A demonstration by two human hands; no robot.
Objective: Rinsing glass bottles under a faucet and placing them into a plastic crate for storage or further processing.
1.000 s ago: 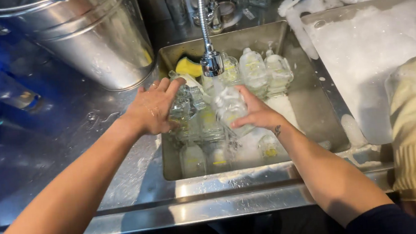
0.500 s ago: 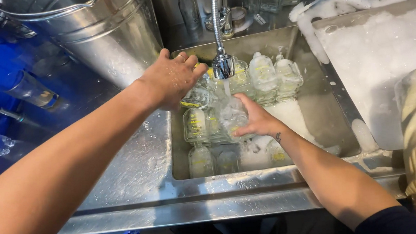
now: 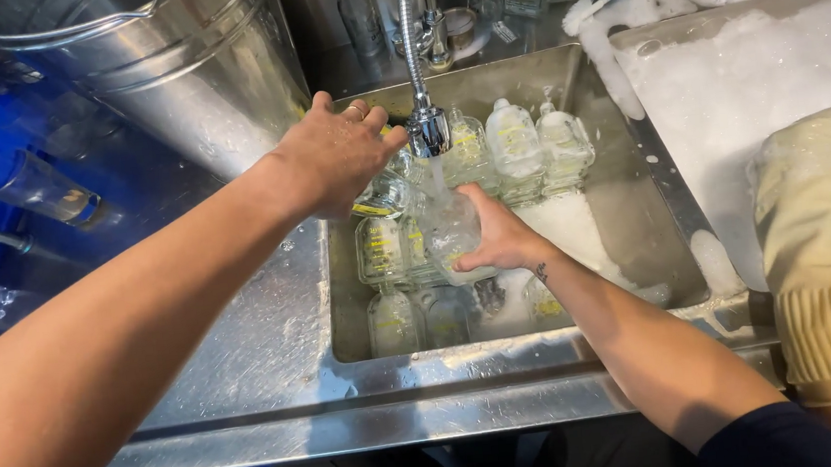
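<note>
Commercial dishwashing station: steel sink [image 3: 628,145], glasses [image 3: 513,145]

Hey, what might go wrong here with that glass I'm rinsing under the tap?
The right hand holds a wet glass under the tap's spray head; it may slip onto the glasses packed in the sink and chip them. The left hand reaches at the spray head, so water may splash outward.

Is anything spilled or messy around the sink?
Yes. White foam has spilled over the edge of the soapy basin onto the steel counter, and wet suds streak the counter beside the sink.
</note>
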